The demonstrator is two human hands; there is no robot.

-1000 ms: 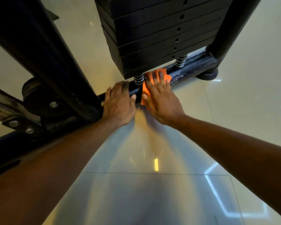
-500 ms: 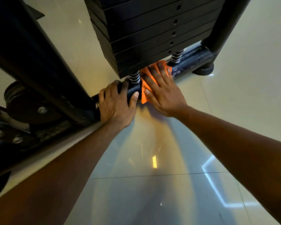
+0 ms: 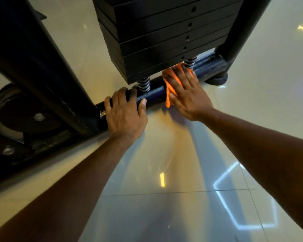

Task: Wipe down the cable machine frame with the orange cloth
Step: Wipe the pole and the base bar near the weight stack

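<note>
The right hand (image 3: 189,96) is pressing the orange cloth (image 3: 170,89) flat-fingered against the frame's base bar (image 3: 154,95). The left hand (image 3: 126,116) is curling around that bar beside a spring (image 3: 143,83).

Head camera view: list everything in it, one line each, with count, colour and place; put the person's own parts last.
Base bar: one, black, low on the floor under the weights.
Weight stack: one stack of plates, black, top centre above the bar.
Springs: two, metallic, between stack and bar.
Upright posts: two, black, far left and top right.
Pulley wheel: one, dark, left edge behind the post.
Orange cloth: one, on the bar near the right spring.
Floor: glossy pale tiles, foreground.
Left hand: grip curled round the bar.
Right hand: fingers flat, pressing the cloth.
</note>
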